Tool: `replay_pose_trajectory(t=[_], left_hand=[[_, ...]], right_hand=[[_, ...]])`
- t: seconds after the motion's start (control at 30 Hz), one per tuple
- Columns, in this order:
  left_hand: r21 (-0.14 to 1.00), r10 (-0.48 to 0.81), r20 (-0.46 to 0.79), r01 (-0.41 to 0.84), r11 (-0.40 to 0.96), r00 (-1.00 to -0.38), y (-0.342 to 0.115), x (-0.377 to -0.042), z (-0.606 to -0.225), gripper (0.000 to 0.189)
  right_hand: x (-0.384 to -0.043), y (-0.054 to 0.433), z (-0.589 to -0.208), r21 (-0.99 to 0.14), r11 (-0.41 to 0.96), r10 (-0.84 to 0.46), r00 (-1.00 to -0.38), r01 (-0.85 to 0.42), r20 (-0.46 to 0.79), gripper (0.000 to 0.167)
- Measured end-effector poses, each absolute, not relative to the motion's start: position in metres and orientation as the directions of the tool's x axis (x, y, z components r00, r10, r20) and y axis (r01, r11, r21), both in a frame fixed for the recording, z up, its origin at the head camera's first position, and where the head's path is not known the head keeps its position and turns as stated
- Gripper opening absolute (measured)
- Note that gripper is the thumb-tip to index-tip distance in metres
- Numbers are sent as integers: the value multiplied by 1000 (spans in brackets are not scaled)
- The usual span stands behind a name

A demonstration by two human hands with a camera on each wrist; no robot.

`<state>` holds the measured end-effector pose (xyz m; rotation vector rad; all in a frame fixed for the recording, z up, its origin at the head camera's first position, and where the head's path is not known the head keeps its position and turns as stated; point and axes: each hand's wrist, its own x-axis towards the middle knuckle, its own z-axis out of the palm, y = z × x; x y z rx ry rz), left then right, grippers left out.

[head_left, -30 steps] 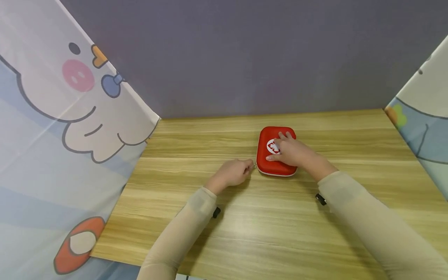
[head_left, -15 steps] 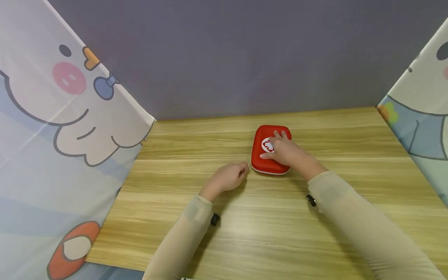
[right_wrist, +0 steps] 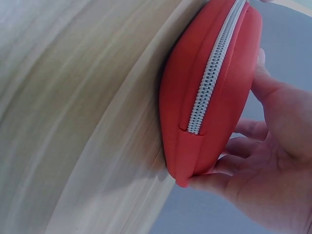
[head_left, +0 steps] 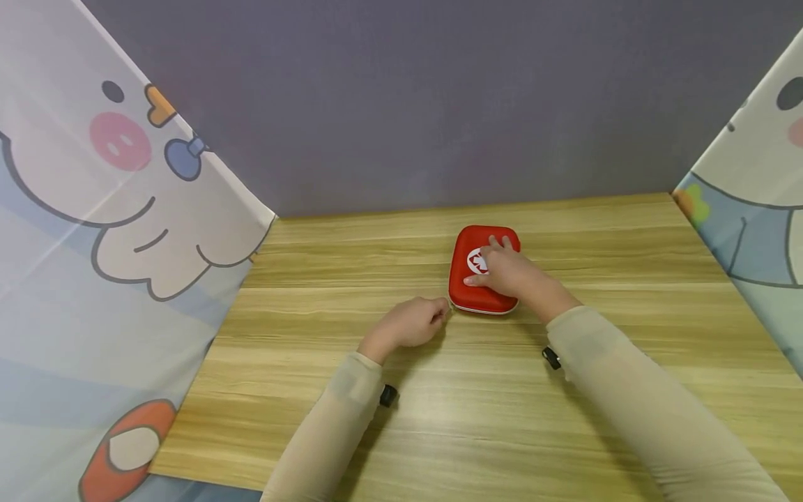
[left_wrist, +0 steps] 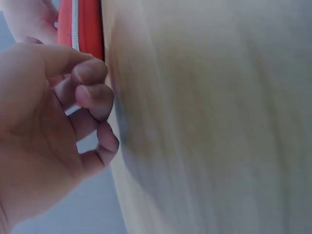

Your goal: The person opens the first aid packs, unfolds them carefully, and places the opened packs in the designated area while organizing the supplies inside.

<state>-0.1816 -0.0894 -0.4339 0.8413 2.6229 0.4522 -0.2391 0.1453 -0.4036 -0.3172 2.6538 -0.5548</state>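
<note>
A red zippered first-aid case (head_left: 461,287) with a white round emblem lies flat on the wooden table. My right hand (head_left: 509,270) rests on its lid with thumb and fingers spread, partly covering the emblem. In the right wrist view, the silver zipper (right_wrist: 209,78) runs closed along the visible side. My left hand (head_left: 415,321) is at the case's near left corner, its fingers curled and pinching the small zipper pull (head_left: 451,307). Most of the pull is hidden by the fingertips. In the left wrist view, the curled fingers (left_wrist: 95,97) lie beside the case's zippered edge.
The wooden table (head_left: 339,258) meets a grey panel (head_left: 408,104) at the back. Cartoon-printed cloth (head_left: 56,293) hangs along the left side, and similar cloth (head_left: 753,237) on the right. A small black device (head_left: 388,395) sits under the left wrist.
My left hand has shifted slightly toward the near corner of the case. The right hand keeps its place on the lid. The head view has turned a little to the right.
</note>
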Motion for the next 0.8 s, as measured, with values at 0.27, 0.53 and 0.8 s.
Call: replay_pose_trajectory(t=[0.27, 0.53, 0.8], left_hand=[[488, 668, -195, 520, 701, -718, -93, -184, -441, 15], [508, 709, -197, 548, 664, -677, -84, -182, -445, 14], [495, 706, -213, 549, 674, -675, -78, -179, -443, 13]], right_hand=[[-239, 145, -403, -426, 893, -307, -888, -145, -342, 92], [-240, 144, -405, -408, 900, -308, -888, -155, -342, 92], [-240, 144, -406, -401, 903, -303, -892, -156, -335, 94]])
